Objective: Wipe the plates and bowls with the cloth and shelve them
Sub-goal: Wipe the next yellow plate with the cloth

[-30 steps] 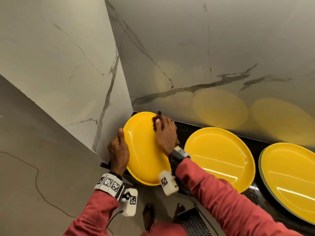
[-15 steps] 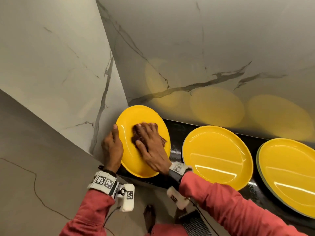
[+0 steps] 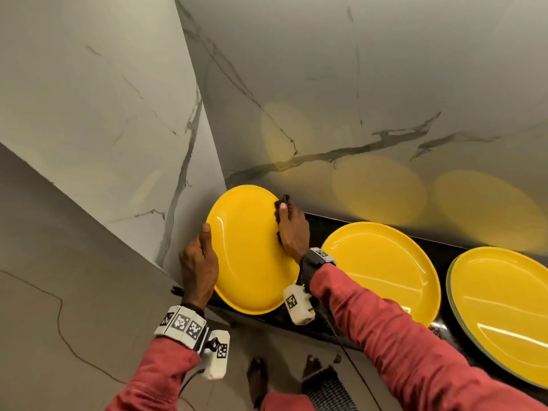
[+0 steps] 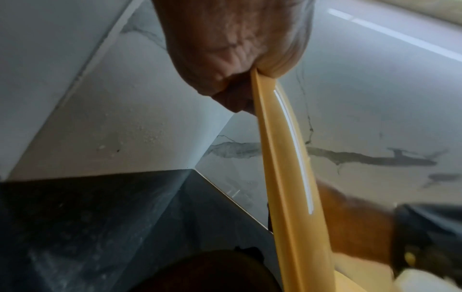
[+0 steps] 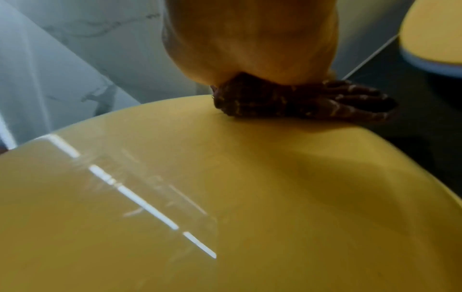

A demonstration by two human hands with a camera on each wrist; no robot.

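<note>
At plate's far-right rim: right hand (image 3: 292,229) clamped on cloth (image 5: 300,100), pressing it to plate (image 3: 249,253) | left rim: left hand (image 3: 198,262) pinching edge, thumb on top | plate tilted up over black counter (image 3: 320,229), in corner | unwiped face lies left of cloth, toward left hand.

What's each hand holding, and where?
Left hand grips the tilted yellow plate by its left rim; right hand presses the brown cloth at its far-right rim.
</note>
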